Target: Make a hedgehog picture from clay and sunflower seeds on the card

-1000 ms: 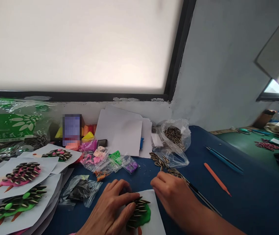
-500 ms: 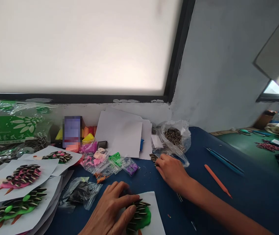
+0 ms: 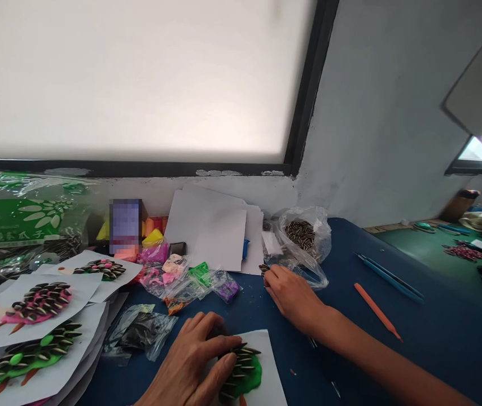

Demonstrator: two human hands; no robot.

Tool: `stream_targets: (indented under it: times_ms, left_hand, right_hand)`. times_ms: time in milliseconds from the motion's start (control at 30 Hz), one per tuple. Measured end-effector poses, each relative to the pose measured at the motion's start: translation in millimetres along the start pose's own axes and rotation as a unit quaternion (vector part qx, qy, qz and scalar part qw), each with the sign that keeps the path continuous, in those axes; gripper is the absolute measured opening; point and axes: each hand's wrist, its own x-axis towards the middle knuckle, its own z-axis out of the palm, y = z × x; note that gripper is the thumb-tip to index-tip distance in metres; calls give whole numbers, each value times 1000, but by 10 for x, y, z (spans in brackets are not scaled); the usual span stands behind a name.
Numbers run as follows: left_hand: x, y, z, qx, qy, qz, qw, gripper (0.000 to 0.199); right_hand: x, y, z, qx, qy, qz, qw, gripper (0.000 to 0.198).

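My left hand [image 3: 196, 361] lies over the left part of a white sheet [image 3: 271, 369] at the bottom middle. Its thumb and forefinger are apart and touch the edge of a green clay shape [image 3: 250, 382] stuck with striped sunflower seeds [image 3: 244, 361]. Part of that shape is hidden under the hand. Further forward, my right hand [image 3: 288, 290] has its fingers bent together on a small heap of sunflower seeds [image 3: 263, 269]. The fingertips cover most of the heap, and how many seeds they pinch is hidden. Behind it, a clear plastic bag [image 3: 323, 231] holds more seeds.
Finished-looking seed-and-clay pictures [image 3: 38, 304] are stacked at the left, before a green seed bag [image 3: 12, 217]. Small clay packets [image 3: 198, 279], a black clay packet [image 3: 139, 330] and white sheets [image 3: 207, 231] lie around the middle. An orange tool [image 3: 378, 313] and blue tweezers [image 3: 389, 276] lie right.
My right hand has shifted slightly left and forward, and its fingertips now cover more of the seed heap. My left hand stays on the sheet.
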Motion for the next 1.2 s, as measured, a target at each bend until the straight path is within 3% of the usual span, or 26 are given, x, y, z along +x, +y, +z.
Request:
stream_targets:
  times_ms: [233, 467, 667, 1200]
  left_hand:
    - [1, -40, 34, -4, 4, 14, 1000, 45]
    - [-5, -5, 2, -19, -5, -13, 1000, 42]
    - [5, -32, 29, -6, -4, 8, 1000, 45]
    - [16, -42, 65, -4, 12, 12, 1000, 44]
  right_hand:
    - [-311, -94, -76, 131, 30, -48, 990, 13]
    - [-603, -142, -84, 170, 13, -32, 985, 13]
    - [-730, -196, -26, 191, 5, -31, 981, 15]
    - [-728, -172, 191, 12, -5, -24, 1000, 23]
